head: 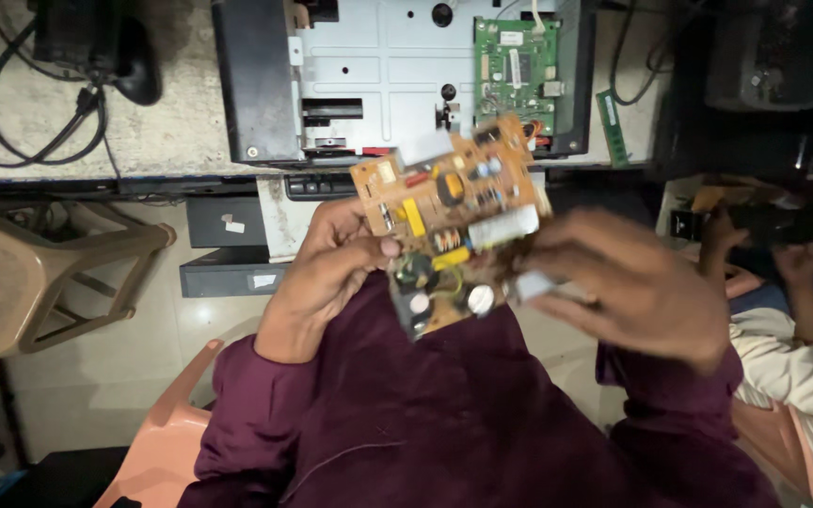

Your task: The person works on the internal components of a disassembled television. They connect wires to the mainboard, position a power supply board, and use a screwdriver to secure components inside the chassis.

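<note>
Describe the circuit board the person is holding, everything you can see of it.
The circuit board is a tan, roughly rectangular panel, held tilted in the air above the person's lap. It carries a long white connector block, yellow box parts, a dark round coil, silver-topped cylinders and small blue and red pieces. The left hand grips its lower left edge, thumb on the face. The right hand, blurred, touches its right side. Behind it lies an opened grey metal machine.

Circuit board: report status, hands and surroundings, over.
Left hand grips tan circuit board by its left edge. Right hand at its right edge, blurred; grip unclear. Board held above lap, opened machine on bench behind. Nothing between.
</note>
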